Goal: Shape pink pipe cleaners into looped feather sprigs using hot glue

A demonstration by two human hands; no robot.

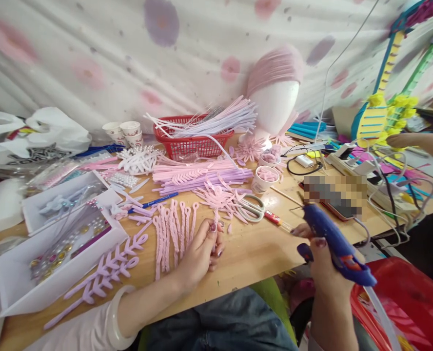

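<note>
a pale wooden tabletop [251, 258] runs across the view, heavily covered towards the back, where a white cloth [202, 63] printed with pink and purple flowers hangs in folds. near the cloth stand a white head form [280, 103] in a pink wrap and a red basket [192, 147] heaped with pale fuzzy stems. white boxes [66, 278] of beads and gems sit on the left; on the right, cables tangle around power strips [366, 168], and a yellow and blue guitar-shaped piece [370, 119] stands behind them. a red plastic container [392, 273] shows below the tabletop's edge.

the person's left hand [205, 241] pinches the stem of a pink fuzzy flower [216, 197] between thumb and fingers, over the front of the tabletop, beside a row of twisted pink stems [176, 231]. the right hand [326, 258] is wrapped around a blue glue gun [328, 234], out past the front edge.

the lower end of the flower's stem is lost inside the left hand, and the gun covers part of the right. blurred squares hide most of a phone [343, 212]. at the right border, another person's hand [399, 140] and forearm are cut off; what that hand touches is unclear.
</note>
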